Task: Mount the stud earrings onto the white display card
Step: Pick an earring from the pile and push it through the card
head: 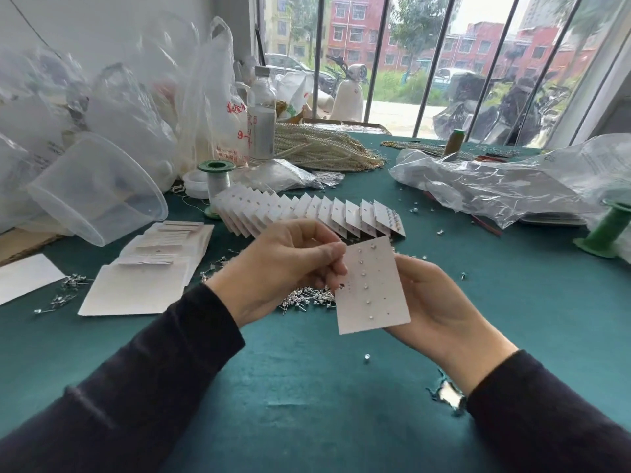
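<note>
- The white rectangular display card [372,288] is held above the teal cloth-covered table [307,387], tilted, with a column of small studs already set down its left half and tiny empty holes to their right.
- The right hand [440,302] supports the card from behind, fingers closed on its right edge.
- The left hand [290,264] is pinched shut at the card's left edge; whether it holds a stud cannot be told.
- A heap of loose silver stud earrings [307,298] lies on the table just behind the card.
- A fanned row of filled white cards [307,216] lies farther back.
- The far-left clear plastic bag [218,107] bears red print, only "9-" legible.
</note>
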